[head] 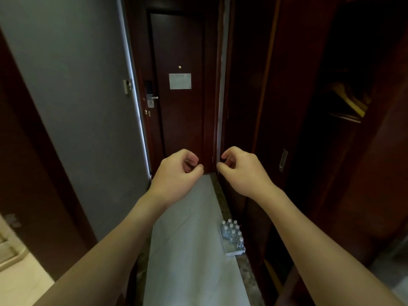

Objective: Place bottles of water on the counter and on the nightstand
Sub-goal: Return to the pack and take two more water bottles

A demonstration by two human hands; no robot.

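Note:
A pack of several small water bottles (232, 237) with white caps stands on the pale floor, against the foot of the dark wooden wardrobe on the right. Both my arms reach forward, well above the pack. My left hand (177, 172) and my right hand (240, 171) hang side by side in mid-air, fingers curled loosely inward, holding nothing. No counter or nightstand is in view.
A narrow hallway leads to a dark wooden entrance door (178, 85) with a lock handle and a notice sheet. A grey door leaf (72, 107) stands open on the left. The wardrobe (309, 129) lines the right side, its far section open and dark.

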